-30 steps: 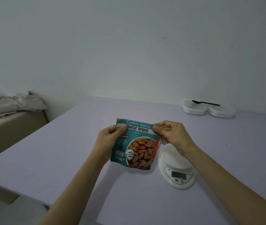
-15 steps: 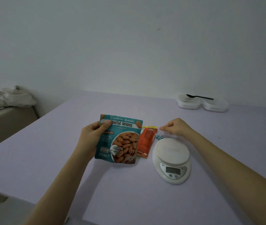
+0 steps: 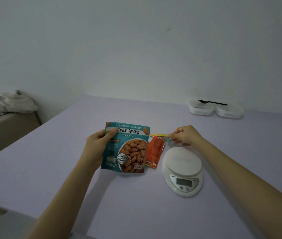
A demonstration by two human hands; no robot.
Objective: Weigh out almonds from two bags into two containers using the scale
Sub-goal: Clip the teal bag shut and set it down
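With curled fingers of left hand (image 3: 94, 145), grips teal bag (image 3: 128, 149) upright, left of orange bag (image 3: 155, 150) on table (image 3: 50, 169); with fingertips of right hand (image 3: 186, 135) touches clip (image 3: 168, 139) behind scale (image 3: 182, 171); cannot tell if pinched

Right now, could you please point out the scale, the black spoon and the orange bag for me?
scale (image 3: 182, 162): head view, on the round white weighing plate.
black spoon (image 3: 213, 102): head view, on the middle of its handle.
orange bag (image 3: 155, 150): head view, on the middle of its visible front.
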